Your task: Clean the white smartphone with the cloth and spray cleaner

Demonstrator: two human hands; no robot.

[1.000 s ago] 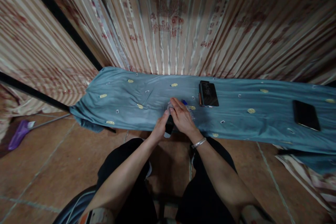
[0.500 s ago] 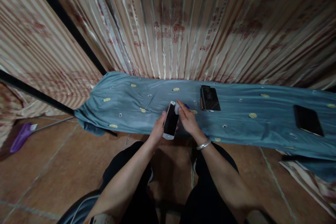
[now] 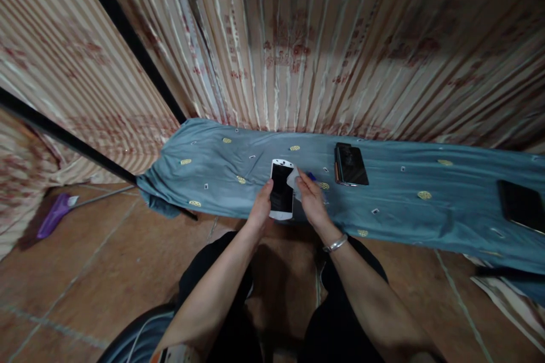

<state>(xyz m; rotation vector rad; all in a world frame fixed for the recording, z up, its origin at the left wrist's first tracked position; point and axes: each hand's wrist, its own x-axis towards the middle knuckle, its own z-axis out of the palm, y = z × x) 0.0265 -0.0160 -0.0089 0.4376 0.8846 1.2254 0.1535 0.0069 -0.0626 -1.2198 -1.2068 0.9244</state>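
The left hand [image 3: 260, 207] clasps a white-framed smartphone [image 3: 282, 197] screen-up, steadying it; the right hand [image 3: 312, 204] pinches a small white wipe [image 3: 293, 180] against its edge.

The long teal patterned cloth [image 3: 221, 170] lies bare across its left part, from the bunched corner at centre left up to the white-framed phone with dark screen [image 3: 282, 189] at frame centre. Just right of that phone a black phone in an orange-edged case [image 3: 351, 164] blocks the upper strip; a second black slab phone [image 3: 522, 206] lies at the far right edge. Between these two the cloth is open. The striped satin curtain [image 3: 298, 39] closes off the whole upper frame, and a black metal bar [image 3: 63, 136] slants across the left.
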